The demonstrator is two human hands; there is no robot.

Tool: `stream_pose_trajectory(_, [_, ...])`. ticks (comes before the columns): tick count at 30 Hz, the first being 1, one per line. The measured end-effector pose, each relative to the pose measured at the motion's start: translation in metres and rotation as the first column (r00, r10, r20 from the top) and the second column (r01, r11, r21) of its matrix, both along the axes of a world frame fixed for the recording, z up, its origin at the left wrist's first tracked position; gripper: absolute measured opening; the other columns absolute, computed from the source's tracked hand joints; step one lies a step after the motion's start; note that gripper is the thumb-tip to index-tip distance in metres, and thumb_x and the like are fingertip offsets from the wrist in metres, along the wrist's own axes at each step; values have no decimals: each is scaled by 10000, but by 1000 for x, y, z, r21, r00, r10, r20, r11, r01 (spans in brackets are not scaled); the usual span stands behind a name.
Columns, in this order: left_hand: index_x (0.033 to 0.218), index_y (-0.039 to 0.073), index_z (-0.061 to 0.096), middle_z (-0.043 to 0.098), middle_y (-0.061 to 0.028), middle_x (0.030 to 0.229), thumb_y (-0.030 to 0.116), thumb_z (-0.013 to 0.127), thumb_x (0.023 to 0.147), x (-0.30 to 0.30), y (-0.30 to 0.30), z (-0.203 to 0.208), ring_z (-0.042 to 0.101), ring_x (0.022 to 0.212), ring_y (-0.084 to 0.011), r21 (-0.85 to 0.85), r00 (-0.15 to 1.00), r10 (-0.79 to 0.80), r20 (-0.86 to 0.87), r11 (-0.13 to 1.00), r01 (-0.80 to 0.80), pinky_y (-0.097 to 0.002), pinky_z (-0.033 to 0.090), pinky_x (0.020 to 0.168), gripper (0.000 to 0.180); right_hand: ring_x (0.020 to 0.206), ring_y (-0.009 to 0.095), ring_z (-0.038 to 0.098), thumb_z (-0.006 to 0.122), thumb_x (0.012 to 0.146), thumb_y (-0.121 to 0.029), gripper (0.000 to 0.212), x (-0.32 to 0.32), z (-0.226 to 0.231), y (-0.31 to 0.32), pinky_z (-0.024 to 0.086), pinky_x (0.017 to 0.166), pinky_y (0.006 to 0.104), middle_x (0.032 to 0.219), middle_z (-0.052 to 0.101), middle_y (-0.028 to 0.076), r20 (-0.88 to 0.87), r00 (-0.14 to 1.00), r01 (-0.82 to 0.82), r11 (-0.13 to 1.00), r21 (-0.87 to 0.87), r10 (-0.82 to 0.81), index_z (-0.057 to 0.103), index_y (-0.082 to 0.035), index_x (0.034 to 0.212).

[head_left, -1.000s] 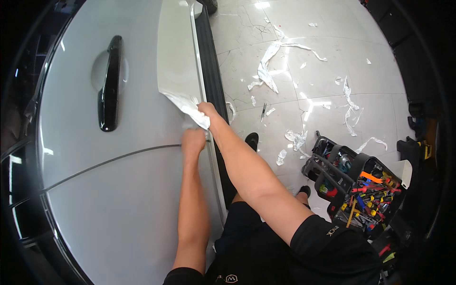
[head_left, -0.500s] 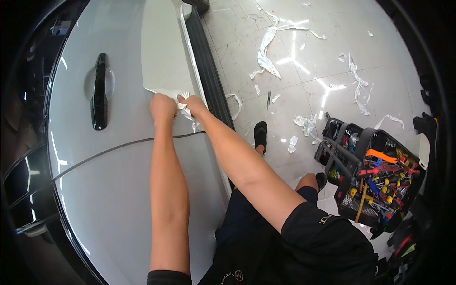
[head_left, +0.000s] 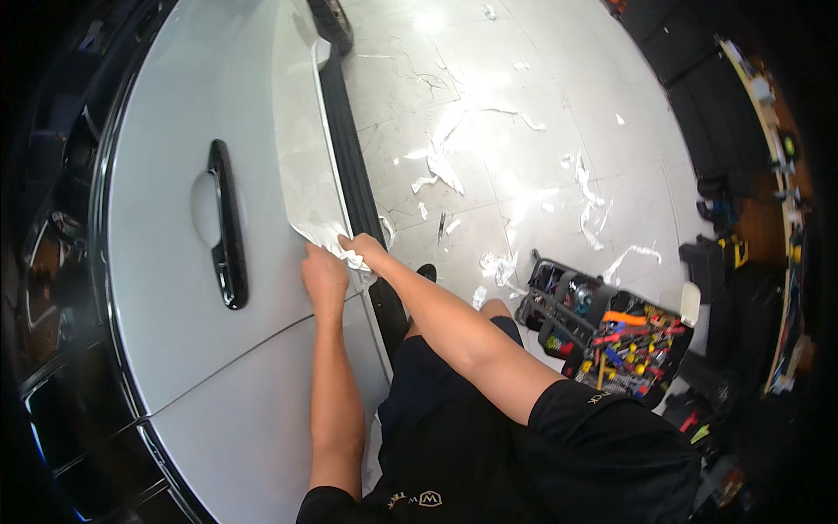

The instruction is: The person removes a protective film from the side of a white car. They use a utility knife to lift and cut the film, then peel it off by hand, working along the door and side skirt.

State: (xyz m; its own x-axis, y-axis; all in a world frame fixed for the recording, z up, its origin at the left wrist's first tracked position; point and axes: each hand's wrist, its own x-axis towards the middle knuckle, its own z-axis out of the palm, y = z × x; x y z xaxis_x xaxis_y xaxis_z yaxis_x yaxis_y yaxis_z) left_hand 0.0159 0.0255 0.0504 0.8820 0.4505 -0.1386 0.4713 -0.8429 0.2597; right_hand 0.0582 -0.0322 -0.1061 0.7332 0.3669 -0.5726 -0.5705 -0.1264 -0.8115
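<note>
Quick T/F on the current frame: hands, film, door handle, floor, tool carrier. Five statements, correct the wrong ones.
1. The left hand and right hand both hold the white film. True.
2. The left hand grips the black door handle. False: no hand touches the handle; the left hand is on the film.
3. White scraps lie on the floor. True.
4. The tool carrier is closed. False: it is open, with tools showing inside.
5. The door handle is right of both hands. False: it is to their left.
</note>
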Motion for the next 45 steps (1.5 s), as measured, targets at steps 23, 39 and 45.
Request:
stream_pose_trajectory(23, [1119,-56,560,681,-338,973,172,498,1005,96,-77,4,644,962,-527,85,574,819,2,572,-816,-603,489,810,263,1091,463,661,391,1062,-461,635,179,69,-21,506,979,512,1135,682,320,209,252,-905,307,-295,945,715,86,1078])
stream_pose_trajectory(39, [1299,1,465,683,-332,1011,253,641,927,156,-63,-65,653,977,-508,-481,-426,790,441,-192,-855,-544,524,835,482,1117,523,621,301,1064,-504,733,195,18,46,461,1021,532,1141,648,377,309,-507,-787,-287,-547,805,696,113,1091])
stream_pose_trajectory(45, [1156,-20,624,712,-277,953,329,641,948,201,-41,-104,694,964,-437,-639,-741,626,243,-471,-608,-464,531,848,407,1103,372,673,378,1070,-532,718,227,4,68,493,959,417,1114,709,282,160,-404,-909,-376,-178,901,638,116,1236])
